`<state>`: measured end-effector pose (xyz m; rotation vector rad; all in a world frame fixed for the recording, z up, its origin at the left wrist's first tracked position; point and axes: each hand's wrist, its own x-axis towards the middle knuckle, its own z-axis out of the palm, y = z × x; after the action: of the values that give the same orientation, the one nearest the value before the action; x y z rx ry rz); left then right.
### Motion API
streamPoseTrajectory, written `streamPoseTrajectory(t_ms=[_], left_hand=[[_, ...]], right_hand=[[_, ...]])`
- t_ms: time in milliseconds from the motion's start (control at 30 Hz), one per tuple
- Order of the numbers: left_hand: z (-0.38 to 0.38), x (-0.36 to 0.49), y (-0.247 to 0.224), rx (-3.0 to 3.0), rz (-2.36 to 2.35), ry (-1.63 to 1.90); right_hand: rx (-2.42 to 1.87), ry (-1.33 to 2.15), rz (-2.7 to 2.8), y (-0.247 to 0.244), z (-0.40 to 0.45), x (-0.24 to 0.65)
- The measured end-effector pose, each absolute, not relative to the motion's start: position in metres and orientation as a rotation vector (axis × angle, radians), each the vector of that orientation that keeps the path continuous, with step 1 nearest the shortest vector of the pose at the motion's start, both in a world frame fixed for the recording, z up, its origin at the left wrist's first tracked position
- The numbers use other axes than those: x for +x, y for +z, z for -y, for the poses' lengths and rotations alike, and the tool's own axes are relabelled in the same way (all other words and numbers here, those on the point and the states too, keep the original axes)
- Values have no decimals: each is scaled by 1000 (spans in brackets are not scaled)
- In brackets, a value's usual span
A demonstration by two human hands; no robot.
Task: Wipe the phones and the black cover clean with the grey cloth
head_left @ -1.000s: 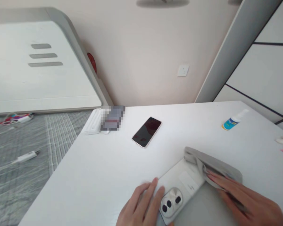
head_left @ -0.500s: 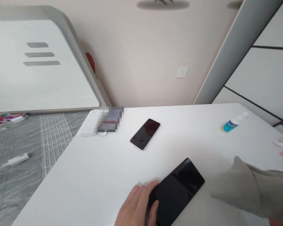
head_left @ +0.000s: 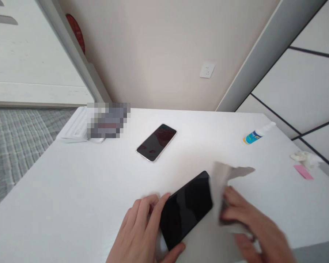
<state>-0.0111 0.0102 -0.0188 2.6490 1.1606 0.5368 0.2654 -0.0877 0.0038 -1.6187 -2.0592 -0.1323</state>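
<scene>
A large black phone (head_left: 188, 210) lies face up at the front of the white table. My left hand (head_left: 146, 226) grips its lower left end, with fingers along the far edge and the thumb at the near edge. To its right, my right hand (head_left: 249, 215) is closed on a grey cloth (head_left: 219, 186), somewhat blurred. One part of the cloth hangs at the phone's right end; whether they touch is unclear. Farther back lies a smaller phone (head_left: 157, 142) in a clear case, screen up.
A spray bottle (head_left: 254, 136) lies at the back right. Crumpled tissue (head_left: 307, 158) and a pink slip (head_left: 303, 171) are near the right edge. White packets (head_left: 74, 126) and a pixelated item (head_left: 108, 122) lie at the back left of the table (head_left: 71, 182).
The view has shifted down and right. My right hand has come into view, bringing the cloth left to the black phone's right end. My left hand still holds that phone.
</scene>
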Motion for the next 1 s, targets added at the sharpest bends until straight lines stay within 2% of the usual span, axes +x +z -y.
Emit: streamPoseTrajectory(t_ms=[67,133,333,467,633,800,933,1000], left_hand=[[-8,-11,-16,2647,-1165,526],[-5,-12,-13,2651,-1159,523],[-2,-11,-6,2505,-1184,492],[-1,-10,-12,2516,-1196,508],[0,-12,-17,2476,-1225,500],[-1,-8,-14,2551,-1213,574],[-2,-6,-10,2528,-1203,578],[-2,-6,-11,2525,-1196,569]], right_hand=[[-1369,-261,2424,0,65,233],[-1309,-429,2530,-3,52,216],[-1669,-401,2424,-9,55,222],[-1254,-462,2609,-9,59,217],[-1717,-372,2426,-8,55,221],[-1241,-451,2625,-10,56,210],[-1695,-329,2429,-8,51,215],[-1693,-392,2387,-12,51,212]])
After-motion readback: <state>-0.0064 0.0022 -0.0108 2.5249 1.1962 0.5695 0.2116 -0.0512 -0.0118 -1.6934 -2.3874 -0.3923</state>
